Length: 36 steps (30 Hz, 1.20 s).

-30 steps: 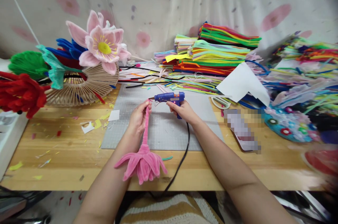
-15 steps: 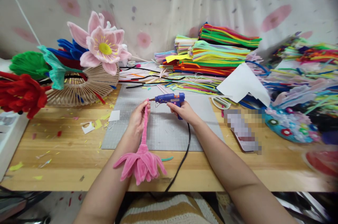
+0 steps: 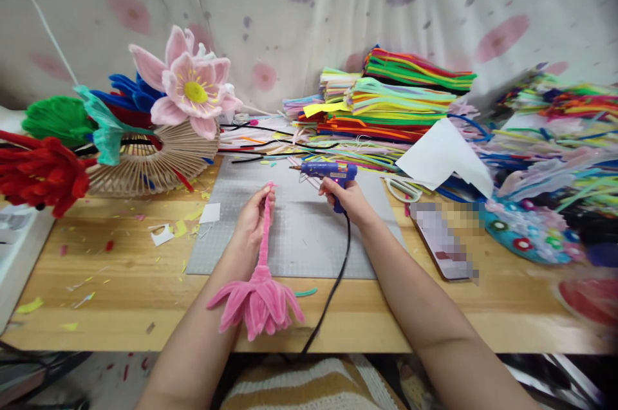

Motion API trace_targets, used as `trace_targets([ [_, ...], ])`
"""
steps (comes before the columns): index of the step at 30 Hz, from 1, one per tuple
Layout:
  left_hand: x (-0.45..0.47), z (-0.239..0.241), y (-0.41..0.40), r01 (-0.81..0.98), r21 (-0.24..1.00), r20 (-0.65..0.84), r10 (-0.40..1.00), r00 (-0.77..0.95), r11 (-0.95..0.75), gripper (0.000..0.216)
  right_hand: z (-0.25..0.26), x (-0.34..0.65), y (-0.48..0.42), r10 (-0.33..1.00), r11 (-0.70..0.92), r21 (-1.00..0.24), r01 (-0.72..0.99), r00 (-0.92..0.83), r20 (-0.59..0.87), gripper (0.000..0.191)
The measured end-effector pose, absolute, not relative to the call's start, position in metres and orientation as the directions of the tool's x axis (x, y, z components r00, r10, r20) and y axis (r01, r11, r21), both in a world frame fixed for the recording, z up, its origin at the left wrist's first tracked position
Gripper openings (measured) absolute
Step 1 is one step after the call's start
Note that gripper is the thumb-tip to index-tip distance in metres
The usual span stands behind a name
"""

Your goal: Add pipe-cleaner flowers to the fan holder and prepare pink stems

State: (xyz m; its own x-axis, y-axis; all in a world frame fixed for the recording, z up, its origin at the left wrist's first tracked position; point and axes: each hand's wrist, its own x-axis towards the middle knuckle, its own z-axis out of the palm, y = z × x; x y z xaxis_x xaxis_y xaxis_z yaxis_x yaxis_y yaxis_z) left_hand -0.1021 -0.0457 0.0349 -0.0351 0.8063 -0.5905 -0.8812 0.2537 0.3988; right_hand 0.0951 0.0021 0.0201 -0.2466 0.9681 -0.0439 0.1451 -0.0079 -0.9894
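My left hand (image 3: 252, 220) is closed round the stem of a pink pipe-cleaner flower (image 3: 258, 297). The stem points up and away, and the fuzzy petals hang down near the table's front edge. My right hand (image 3: 348, 196) grips a blue hot glue gun (image 3: 328, 171) by its handle over the grey cutting mat (image 3: 299, 230). The gun's nozzle points left and stands a short way to the right of the stem's tip, apart from it. The gun's black cord (image 3: 333, 288) runs down off the table.
A wooden fan-shaped holder (image 3: 145, 162) with a big pink flower (image 3: 190, 88) and red, green and blue flowers stands at the left. Stacks of coloured pipe cleaners (image 3: 386, 101) fill the back and right. White paper (image 3: 441, 156), scissors (image 3: 400, 188) and a phone (image 3: 441, 239) lie right of the mat.
My right hand has drawn the glue gun to the right and slightly away, so its nozzle has left the stem's tip. My left hand and the pink flower have barely moved.
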Motion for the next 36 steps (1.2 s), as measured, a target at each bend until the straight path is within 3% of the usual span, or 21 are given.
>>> trace_targets([
  [8,-0.105,0.033,-0.046,-0.897,0.336,-0.590,0.807,0.038,0.288,0.012,0.023,0.149,0.015,0.988,0.081,-0.948,0.307,-0.147,0.037,0.044],
  [17,-0.100,0.036,-0.048,-0.887,0.365,-0.577,0.816,0.023,0.284,0.012,0.002,0.176,0.015,0.999,0.052,-0.774,0.631,-0.032,0.041,0.050],
  [21,-0.099,0.034,-0.048,-0.882,0.364,-0.572,0.819,0.042,0.300,0.012,0.004,0.179,0.012,0.999,0.053,-0.611,0.790,-0.036,0.040,0.049],
  [24,-0.097,0.034,-0.050,-0.876,0.369,-0.564,0.824,0.054,0.310,0.014,0.016,0.188,-0.003,0.995,0.081,-0.409,0.909,-0.049,0.088,0.045],
  [27,-0.094,0.035,-0.051,-0.873,0.373,-0.553,0.831,0.063,0.315,0.015,0.033,0.192,-0.026,1.000,0.019,-0.316,0.949,-0.019,0.004,0.041],
  [30,-0.092,0.036,-0.052,-0.875,0.348,-0.562,0.822,0.092,0.336,0.016,0.047,0.173,-0.037,0.967,0.127,-0.531,0.838,-0.223,-0.120,0.036],
  [33,-0.093,0.033,-0.052,-0.884,0.273,-0.548,0.817,0.181,0.379,0.017,0.047,0.131,-0.027,0.900,0.254,-0.853,0.456,-0.434,0.036,0.029],
  [36,-0.097,0.028,-0.054,-0.892,0.172,-0.487,0.824,0.291,0.417,0.019,0.034,0.086,-0.007,0.858,0.226,-0.969,0.096,-0.491,0.152,0.030],
])
